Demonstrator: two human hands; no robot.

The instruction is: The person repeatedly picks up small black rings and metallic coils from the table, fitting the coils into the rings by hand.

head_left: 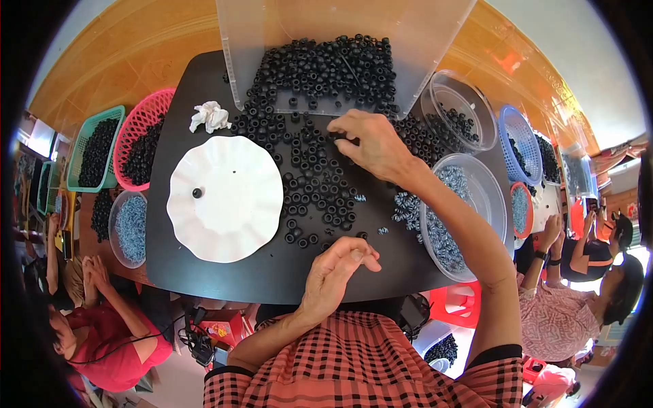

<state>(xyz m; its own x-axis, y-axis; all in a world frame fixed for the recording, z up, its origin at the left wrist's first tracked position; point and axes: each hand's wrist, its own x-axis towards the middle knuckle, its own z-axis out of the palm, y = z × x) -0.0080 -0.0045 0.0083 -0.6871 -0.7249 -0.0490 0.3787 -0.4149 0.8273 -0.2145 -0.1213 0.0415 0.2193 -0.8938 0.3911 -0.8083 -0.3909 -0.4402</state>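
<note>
Right hand: narrowed, I think on a black ring, though fingers partly hide it.
Left hand: half-curled; I can't tell if it's holding anything.
White plate: one lone ring on it; early, I judge.
Remaining: loose rings, heaped and unsorted.
Lettering: none I can read.

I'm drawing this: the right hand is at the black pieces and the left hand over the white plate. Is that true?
No: the head view shows the left hand to the right of the white plate, not over it. The rest stands.
</note>
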